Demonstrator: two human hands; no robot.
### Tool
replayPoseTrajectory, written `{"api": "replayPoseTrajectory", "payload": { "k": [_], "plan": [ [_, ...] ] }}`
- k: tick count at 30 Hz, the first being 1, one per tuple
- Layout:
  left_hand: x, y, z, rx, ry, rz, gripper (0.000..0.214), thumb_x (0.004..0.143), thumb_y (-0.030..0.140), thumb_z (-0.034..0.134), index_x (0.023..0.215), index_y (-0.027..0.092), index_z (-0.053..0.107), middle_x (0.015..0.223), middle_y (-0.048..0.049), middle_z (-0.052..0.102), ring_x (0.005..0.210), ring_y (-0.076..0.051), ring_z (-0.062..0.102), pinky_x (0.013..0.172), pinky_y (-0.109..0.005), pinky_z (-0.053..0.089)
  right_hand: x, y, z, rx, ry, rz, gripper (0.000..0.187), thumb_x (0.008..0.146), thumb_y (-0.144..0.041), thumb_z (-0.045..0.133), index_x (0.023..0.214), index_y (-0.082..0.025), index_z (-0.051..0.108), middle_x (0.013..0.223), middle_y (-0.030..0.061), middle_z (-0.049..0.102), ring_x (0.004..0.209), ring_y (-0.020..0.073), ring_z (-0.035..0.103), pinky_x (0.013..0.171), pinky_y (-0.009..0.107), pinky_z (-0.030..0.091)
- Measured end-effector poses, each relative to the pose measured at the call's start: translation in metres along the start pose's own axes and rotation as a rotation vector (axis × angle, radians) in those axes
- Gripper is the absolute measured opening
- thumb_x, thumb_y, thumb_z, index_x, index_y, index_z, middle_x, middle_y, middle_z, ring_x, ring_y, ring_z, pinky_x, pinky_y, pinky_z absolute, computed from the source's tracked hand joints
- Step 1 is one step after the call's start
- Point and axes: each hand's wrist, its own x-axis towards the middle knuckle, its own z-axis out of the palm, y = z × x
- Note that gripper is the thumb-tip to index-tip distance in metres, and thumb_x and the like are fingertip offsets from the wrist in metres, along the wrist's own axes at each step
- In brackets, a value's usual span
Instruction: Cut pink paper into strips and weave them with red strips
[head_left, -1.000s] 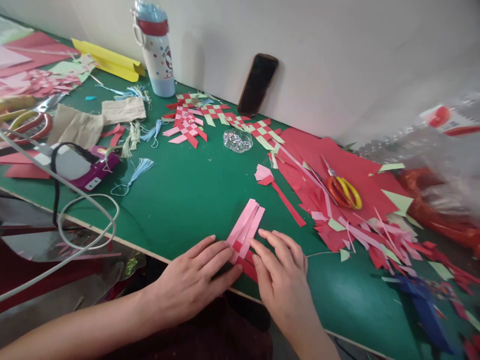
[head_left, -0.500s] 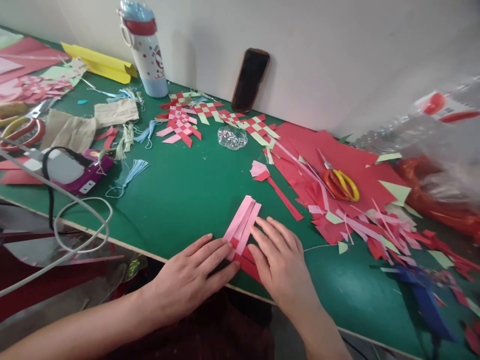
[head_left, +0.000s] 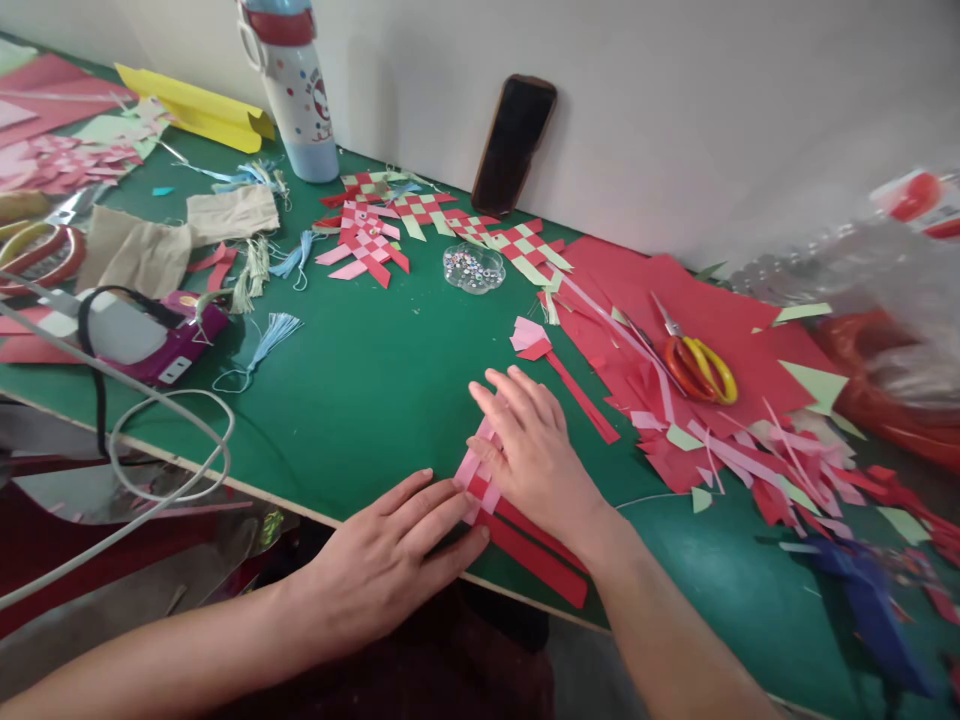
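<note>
A bundle of pink paper strips (head_left: pixel 478 476) crossed with red strips (head_left: pixel 534 553) lies near the front edge of the green table (head_left: pixel 375 380). My left hand (head_left: pixel 390 555) rests flat on the bundle's left end, fingers stretched out. My right hand (head_left: pixel 529 450) lies flat on top of the pink strips, fingers extended toward the back, covering most of them. Neither hand grips anything.
Orange-handled scissors (head_left: pixel 697 365) lie on red paper sheets (head_left: pixel 720 320) with a litter of cut strips to the right. Woven red, pink and green paper pieces (head_left: pixel 375 245), a dish of beads (head_left: pixel 472 268), a phone (head_left: pixel 514 145), a bottle (head_left: pixel 292 85), tassels and a purple device with cable (head_left: pixel 161 340) sit left and behind.
My right hand slid forward from beside the strips onto the top of the pink strips, pressing them flat. The left hand stayed put. The red strips under the right wrist are now uncovered.
</note>
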Motion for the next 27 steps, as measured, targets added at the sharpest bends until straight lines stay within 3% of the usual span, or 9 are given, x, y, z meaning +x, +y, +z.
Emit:
{"api": "replayPoseTrajectory", "payload": {
  "k": [4, 11, 27],
  "plan": [
    [0.000, 0.000, 0.001, -0.012, 0.014, -0.008, 0.039, 0.100, 0.015, 0.039, 0.136, 0.023, 0.053, 0.136, -0.0072, 0.052, 0.131, -0.022, 0.045, 0.119, -0.043, 0.028, -0.011, 0.006, -0.008, 0.053, 0.094, 0.022, 0.054, 0.096, -0.030, 0.050, 0.148, -0.022, 0.037, 0.149, 0.0126, 0.044, 0.143, 0.0304, 0.031, 0.115, 0.055, 0.032],
    [0.002, 0.000, 0.000, 0.009, -0.052, -0.010, 0.034, 0.102, 0.026, 0.043, 0.135, 0.025, 0.052, 0.146, -0.0078, 0.047, 0.132, -0.022, 0.044, 0.116, -0.042, 0.027, -0.020, 0.002, 0.000, 0.079, 0.019, 0.034, 0.063, 0.091, -0.019, 0.051, 0.150, -0.024, 0.030, 0.153, 0.0114, 0.038, 0.146, 0.0311, 0.025, 0.114, 0.060, 0.030],
    [0.004, 0.002, 0.000, 0.042, -0.090, -0.008, 0.035, 0.101, 0.029, 0.046, 0.136, 0.026, 0.051, 0.147, -0.0078, 0.047, 0.131, -0.022, 0.045, 0.116, -0.042, 0.024, -0.019, 0.009, 0.004, 0.163, 0.061, 0.059, 0.059, 0.092, -0.019, 0.050, 0.148, -0.022, 0.031, 0.153, 0.0131, 0.036, 0.144, 0.0308, 0.026, 0.115, 0.057, 0.033]
  ]
}}
